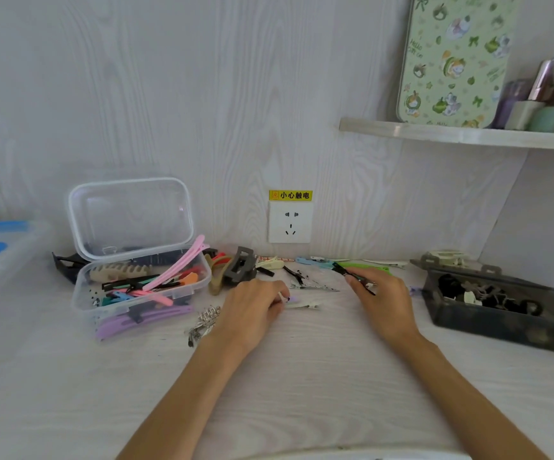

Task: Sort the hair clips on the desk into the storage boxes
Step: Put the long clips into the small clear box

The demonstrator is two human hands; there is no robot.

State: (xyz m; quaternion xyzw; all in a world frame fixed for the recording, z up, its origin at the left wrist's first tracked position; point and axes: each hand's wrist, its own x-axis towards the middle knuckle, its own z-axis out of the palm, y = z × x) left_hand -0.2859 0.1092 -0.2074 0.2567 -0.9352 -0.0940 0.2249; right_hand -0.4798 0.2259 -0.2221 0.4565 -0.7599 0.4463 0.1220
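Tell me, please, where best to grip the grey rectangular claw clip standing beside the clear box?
Probably pinch the grey rectangular claw clip by its raised open-frame handle at the top, coming from above; it stands upright with that handle uppermost, while the tan clip crowds its left side.

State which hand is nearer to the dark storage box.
Right. The right hand lies just left of the dark storage box, holding a black clip; the left hand is farther off, near the clear box.

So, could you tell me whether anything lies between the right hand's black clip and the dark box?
Nothing visible does: the right hand holds the black clip, and bare desk leads to the open dark box.
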